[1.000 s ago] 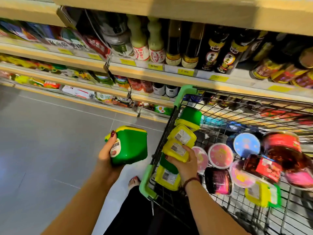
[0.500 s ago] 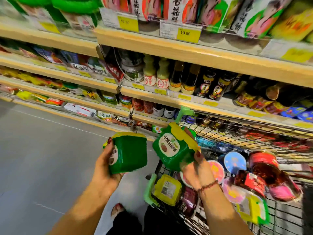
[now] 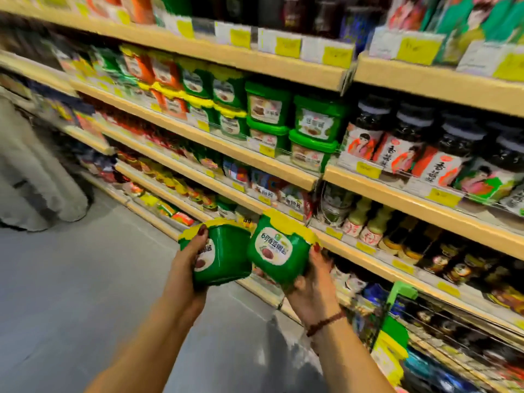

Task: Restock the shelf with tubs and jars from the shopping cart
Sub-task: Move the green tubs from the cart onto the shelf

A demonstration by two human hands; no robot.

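Centrally, each hand grips a squarish green plastic tub with a yellow lid: left hand [image 3: 189, 268] holding the left tub [image 3: 226, 258], right hand [image 3: 313, 287] the right tub [image 3: 279, 251].

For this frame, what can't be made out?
Head view only.
- Shopping cart: cut off by the lower right edge; contents blurred.
- Price tags: motion blur, figures unreadable.
- Left tub: label partly covered by the left hand.
- Right hand: most fingers hidden behind the right tub.

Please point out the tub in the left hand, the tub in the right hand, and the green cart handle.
Left-hand tub [image 3: 230, 252], head view: green side wall.
Right-hand tub [image 3: 272, 248], head view: white front label.
Green cart handle [image 3: 402, 292], head view: upper corner.
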